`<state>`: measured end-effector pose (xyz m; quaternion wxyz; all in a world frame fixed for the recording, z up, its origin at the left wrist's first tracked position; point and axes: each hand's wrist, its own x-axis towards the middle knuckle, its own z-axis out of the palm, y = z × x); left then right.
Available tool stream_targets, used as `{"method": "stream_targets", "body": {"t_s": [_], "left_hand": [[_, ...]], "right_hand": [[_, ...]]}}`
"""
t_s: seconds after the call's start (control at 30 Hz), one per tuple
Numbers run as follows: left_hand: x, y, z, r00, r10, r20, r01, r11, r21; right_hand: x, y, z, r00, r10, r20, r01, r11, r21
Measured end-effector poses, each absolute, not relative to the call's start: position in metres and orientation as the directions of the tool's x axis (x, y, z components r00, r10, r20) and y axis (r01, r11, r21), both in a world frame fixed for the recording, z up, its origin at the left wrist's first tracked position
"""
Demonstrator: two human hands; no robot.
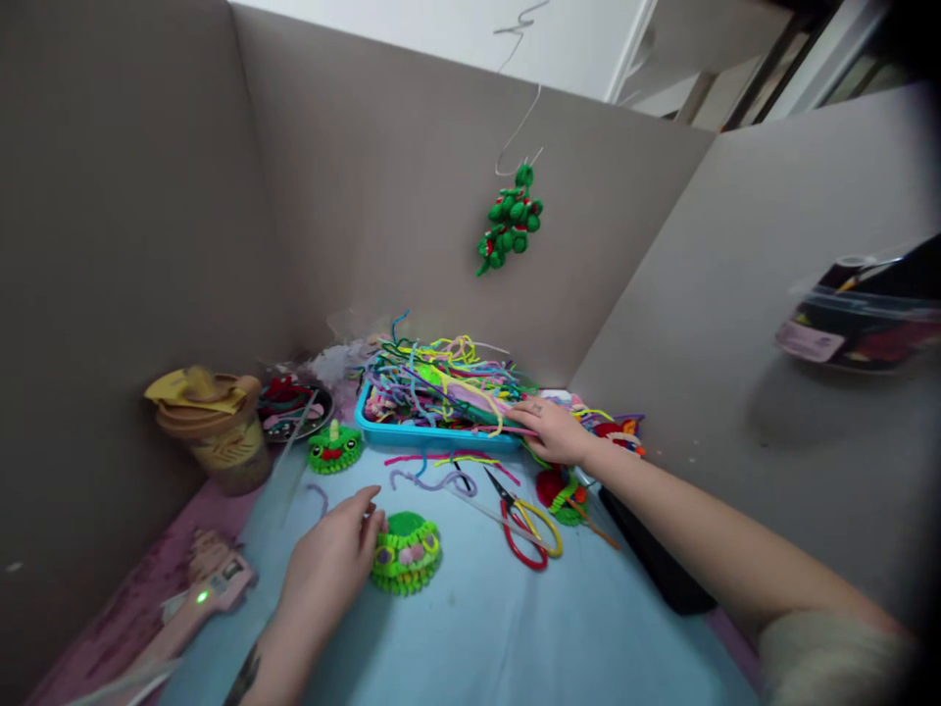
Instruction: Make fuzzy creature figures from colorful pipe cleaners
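My right hand [548, 431] reaches over the right end of a blue tray [441, 438], its fingers stretched onto a tangled heap of coloured pipe cleaners [441, 378]. A pink strand runs under the fingertips; whether they grip it is unclear. Lower down, my left hand [330, 554] hovers with loosely bent fingers, beside the left edge of a round green pipe-cleaner piece [408, 569] with pink and purple bits on its front. Some left fingers are hidden behind the hand, and I cannot tell whether they touch the piece. Red-and-yellow-handled scissors [525, 529] lie to its right.
A green face-shaped piece [334, 451] sits left of the tray, near a lidded cup [221, 441]. A pink glue gun [213, 593] with a green light lies front left. A black flat object [654, 549] lies under my right forearm. A green ornament [511, 221] hangs behind.
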<state>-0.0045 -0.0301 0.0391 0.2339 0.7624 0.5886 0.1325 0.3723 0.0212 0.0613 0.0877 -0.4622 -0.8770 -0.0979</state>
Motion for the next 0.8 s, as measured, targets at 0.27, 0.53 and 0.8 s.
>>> {"method": "stream_targets", "body": {"t_s": [0.27, 0.53, 0.8], "left_hand": [[-0.006, -0.032, 0.039, 0.282, 0.955, -0.086, 0.823, -0.195, 0.534], [-0.006, -0.031, 0.036, 0.292, 0.955, -0.045, 0.813, -0.223, 0.538], [-0.004, -0.033, 0.04, 0.293, 0.955, -0.041, 0.817, -0.228, 0.53]], "right_hand": [[0.345, 0.049, 0.064, -0.18, 0.962, 0.204, 0.948, 0.225, -0.225], [0.324, 0.058, 0.063, -0.051, 0.996, -0.071, 0.998, 0.047, -0.052], [0.309, 0.051, 0.074, 0.036, 0.993, -0.111, 0.989, -0.019, 0.15]]}}
